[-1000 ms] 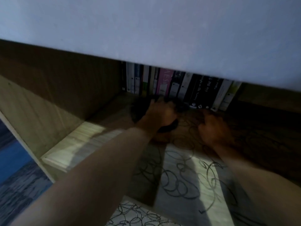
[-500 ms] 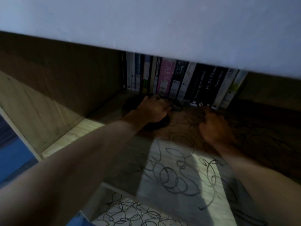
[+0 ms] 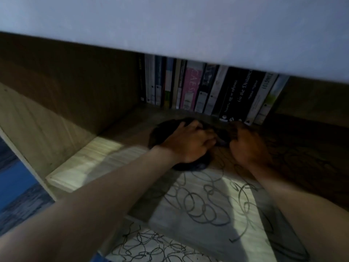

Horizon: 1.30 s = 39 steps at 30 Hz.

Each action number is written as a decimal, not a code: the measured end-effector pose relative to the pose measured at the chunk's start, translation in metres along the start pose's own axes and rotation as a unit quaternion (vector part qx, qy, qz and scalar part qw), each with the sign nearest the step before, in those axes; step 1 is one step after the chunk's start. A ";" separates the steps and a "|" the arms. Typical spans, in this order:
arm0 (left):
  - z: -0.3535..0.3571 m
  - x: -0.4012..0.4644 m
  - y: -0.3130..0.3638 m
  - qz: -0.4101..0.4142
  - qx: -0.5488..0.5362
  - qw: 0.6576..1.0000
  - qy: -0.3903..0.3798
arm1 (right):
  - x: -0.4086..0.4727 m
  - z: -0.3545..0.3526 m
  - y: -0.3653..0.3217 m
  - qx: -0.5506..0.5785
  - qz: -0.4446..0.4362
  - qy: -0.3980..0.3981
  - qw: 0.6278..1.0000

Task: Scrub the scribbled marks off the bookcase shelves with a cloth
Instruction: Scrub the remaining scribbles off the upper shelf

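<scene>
- On the shelf [image 3: 81, 167] of a wooden bookcase, deep in shadow, a dark cloth [image 3: 160, 133] lies bunched just in front of a row of books [image 3: 207, 91].
- The left hand [image 3: 188, 144] lies on top of the cloth with its fingers curled down into the fabric, so its grip is on the cloth.
- The right hand [image 3: 245, 146] is just beside the left, knuckles up and fingers bent toward the shelf at the cloth's right edge; in the dark and blur I cannot tell whether it holds the cloth or only rests on the wood.
- Black scribbled marks [image 3: 200, 205] loop across the lit front part of the shelf, between the 2 forearms, and run on into the shadow near the right hand.
- More scribbles [image 3: 147, 244] cover the lower shelf at the bottom of the view.
- The books stand upright or lean slightly against the back panel. A black spine [image 3: 243, 91] reads "Go the Distance" in white letters.
- A pink spine [image 3: 192, 87] shows the letters "CAES"; the rest is cut off.
- A white spine [image 3: 264, 89] near the right end carries letters ending in "101"; the other spines are too blurred to read.
- A pale board [image 3: 188, 25] above hides the tops of the books.
- Blue floor [image 3: 15, 178] shows to the left of the bookcase side.
</scene>
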State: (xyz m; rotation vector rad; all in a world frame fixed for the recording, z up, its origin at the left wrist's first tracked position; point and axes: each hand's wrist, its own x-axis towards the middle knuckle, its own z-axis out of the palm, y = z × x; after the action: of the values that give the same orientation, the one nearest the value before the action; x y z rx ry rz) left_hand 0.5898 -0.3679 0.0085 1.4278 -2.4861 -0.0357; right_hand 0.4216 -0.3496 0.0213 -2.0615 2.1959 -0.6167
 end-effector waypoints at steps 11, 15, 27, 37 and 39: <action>-0.009 -0.015 -0.028 0.000 -0.018 1.000 -0.020 | -0.001 -0.001 0.001 0.008 -0.003 -0.001 1.000; -0.020 -0.018 -0.069 -0.040 -0.025 0.999 -0.006 | -0.001 0.000 0.000 0.003 0.000 -0.006 1.000; -0.020 -0.007 -0.068 -0.113 -0.003 0.993 0.041 | 0.000 0.001 0.000 -0.026 0.011 -0.013 1.000; -0.038 -0.062 -0.046 0.048 -0.089 0.995 0.025 | 0.005 0.001 -0.001 -0.027 0.003 -0.009 1.000; -0.054 -0.060 -0.058 -0.031 -0.166 0.983 0.075 | 0.007 0.003 -0.001 -0.028 0.002 -0.010 1.000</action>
State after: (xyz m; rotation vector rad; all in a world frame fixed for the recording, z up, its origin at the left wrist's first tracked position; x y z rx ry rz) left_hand 0.6806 -0.3401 0.0375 1.3121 -2.1904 -0.3273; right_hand 0.4229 -0.3566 0.0208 -2.0812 2.2307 -0.5386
